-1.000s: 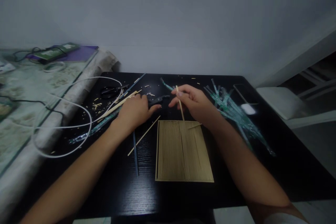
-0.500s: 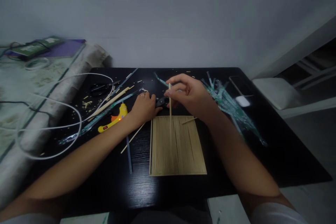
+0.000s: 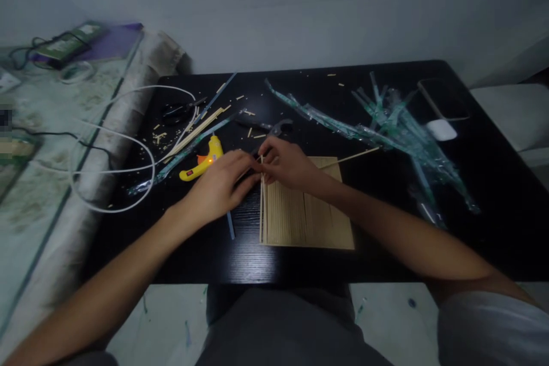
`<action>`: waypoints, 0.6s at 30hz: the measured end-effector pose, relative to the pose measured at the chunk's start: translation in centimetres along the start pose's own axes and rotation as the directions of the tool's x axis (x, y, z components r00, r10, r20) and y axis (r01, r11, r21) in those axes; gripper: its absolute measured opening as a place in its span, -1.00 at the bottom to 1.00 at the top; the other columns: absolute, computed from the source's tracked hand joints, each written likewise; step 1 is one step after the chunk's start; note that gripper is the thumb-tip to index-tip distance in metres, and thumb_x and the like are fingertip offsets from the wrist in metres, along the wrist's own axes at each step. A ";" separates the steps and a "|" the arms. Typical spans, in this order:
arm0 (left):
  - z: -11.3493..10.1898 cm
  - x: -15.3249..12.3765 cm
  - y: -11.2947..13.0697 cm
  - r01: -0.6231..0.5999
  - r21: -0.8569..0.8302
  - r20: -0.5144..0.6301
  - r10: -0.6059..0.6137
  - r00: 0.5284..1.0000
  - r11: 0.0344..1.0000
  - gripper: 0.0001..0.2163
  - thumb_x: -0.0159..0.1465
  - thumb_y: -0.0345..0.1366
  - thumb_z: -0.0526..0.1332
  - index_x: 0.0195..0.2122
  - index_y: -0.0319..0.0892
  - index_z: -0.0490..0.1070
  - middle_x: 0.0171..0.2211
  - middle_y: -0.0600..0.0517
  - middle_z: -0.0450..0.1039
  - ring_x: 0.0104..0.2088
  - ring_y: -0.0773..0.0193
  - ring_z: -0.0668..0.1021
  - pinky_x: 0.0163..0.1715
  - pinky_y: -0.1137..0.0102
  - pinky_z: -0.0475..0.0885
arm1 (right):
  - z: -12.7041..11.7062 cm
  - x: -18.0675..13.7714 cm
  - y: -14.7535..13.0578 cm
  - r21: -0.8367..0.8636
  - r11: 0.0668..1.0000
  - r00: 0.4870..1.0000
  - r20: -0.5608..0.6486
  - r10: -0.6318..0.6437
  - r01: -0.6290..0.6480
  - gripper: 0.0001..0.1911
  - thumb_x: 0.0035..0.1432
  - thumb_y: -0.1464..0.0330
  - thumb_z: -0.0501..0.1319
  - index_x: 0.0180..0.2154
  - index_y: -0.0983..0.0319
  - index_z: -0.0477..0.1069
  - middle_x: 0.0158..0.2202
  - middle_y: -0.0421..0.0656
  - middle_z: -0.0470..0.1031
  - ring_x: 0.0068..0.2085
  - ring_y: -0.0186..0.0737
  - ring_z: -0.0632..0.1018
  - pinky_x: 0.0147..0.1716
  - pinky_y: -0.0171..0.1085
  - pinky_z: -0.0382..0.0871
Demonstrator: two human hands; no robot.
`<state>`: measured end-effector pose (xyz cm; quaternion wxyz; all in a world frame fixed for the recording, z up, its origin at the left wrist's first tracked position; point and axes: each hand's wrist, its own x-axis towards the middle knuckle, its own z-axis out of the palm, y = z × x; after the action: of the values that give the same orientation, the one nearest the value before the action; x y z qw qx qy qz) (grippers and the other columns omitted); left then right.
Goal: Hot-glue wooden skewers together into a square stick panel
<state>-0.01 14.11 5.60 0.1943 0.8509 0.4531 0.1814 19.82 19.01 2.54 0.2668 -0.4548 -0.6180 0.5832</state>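
Observation:
My right hand (image 3: 287, 163) is closed in a pinch on a thin wooden stick (image 3: 263, 186) at the upper left corner of a flat panel of side-by-side sticks (image 3: 291, 217). That stick runs down along the panel's left side. My left hand (image 3: 225, 183) meets it at the same corner, its fingers bent around the stick's upper end; the fingertips are partly hidden. A pair of pliers (image 3: 278, 127) lies just beyond both hands. To the left of my left hand rests a yellow glue gun (image 3: 210, 159) with a small lit light.
Loose sticks (image 3: 199, 131), scissors (image 3: 174, 113) and a white cable (image 3: 154, 168) lie on the left of the black table (image 3: 180, 263). Crumpled green-clear plastic wrapping (image 3: 398, 126), a phone (image 3: 441, 100) and a white case (image 3: 441, 130) are on the right.
My right hand has lowered the stick from above the panel to its left side. My left hand has left the pliers and joined it at the corner. The view has tilted downward.

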 end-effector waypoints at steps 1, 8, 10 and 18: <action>0.6 -1.2 0.2 -0.022 -0.026 -0.002 0.022 1.000 0.999 -0.84 0.49 -0.28 0.17 -0.02 -0.17 0.51 0.02 -0.10 0.55 0.03 0.13 0.59 0.10 0.21 0.48 | 0.0 -0.1 0.4 0.012 1.000 1.000 -0.013 0.009 -0.009 -0.70 0.16 0.49 0.42 -0.25 0.17 0.31 -0.50 -0.32 0.53 -0.53 -0.26 0.64 -0.54 -0.33 0.53; 3.7 -5.4 0.0 -0.115 -0.066 -0.055 0.111 0.992 0.991 -0.79 0.46 -0.28 0.26 0.08 -0.09 0.55 0.13 -0.10 0.53 0.12 0.10 0.59 0.16 0.12 0.51 | -0.3 -0.1 1.4 0.058 0.998 0.995 -0.101 0.022 -0.016 -0.72 0.16 0.43 0.44 -0.22 0.18 0.35 -0.43 -0.29 0.57 -0.50 -0.28 0.65 -0.49 -0.31 0.61; 3.9 -5.6 0.0 -0.117 -0.057 -0.054 0.114 0.992 0.992 -0.78 0.45 -0.26 0.27 0.09 -0.08 0.55 0.15 -0.11 0.53 0.13 0.08 0.60 0.15 0.09 0.52 | -0.1 -0.2 1.5 0.042 0.999 0.994 -0.108 0.009 -0.005 -0.73 0.16 0.42 0.44 -0.22 0.18 0.36 -0.42 -0.29 0.57 -0.50 -0.28 0.65 -0.49 -0.31 0.61; 4.3 -6.0 0.3 -0.116 -0.046 -0.019 0.115 0.993 0.992 -0.71 0.44 -0.23 0.29 0.16 -0.07 0.55 0.20 -0.14 0.52 0.17 0.04 0.59 0.17 0.03 0.53 | 0.1 -0.7 1.7 -0.144 0.988 0.988 -0.133 -0.077 0.058 -0.78 0.20 0.37 0.42 -0.16 0.21 0.43 -0.34 -0.23 0.59 -0.42 -0.28 0.61 -0.32 -0.21 0.55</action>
<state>-0.89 8.20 1.26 0.1998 0.8694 0.4002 0.2101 20.45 18.19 0.97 0.2961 -0.4905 -0.6524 0.4961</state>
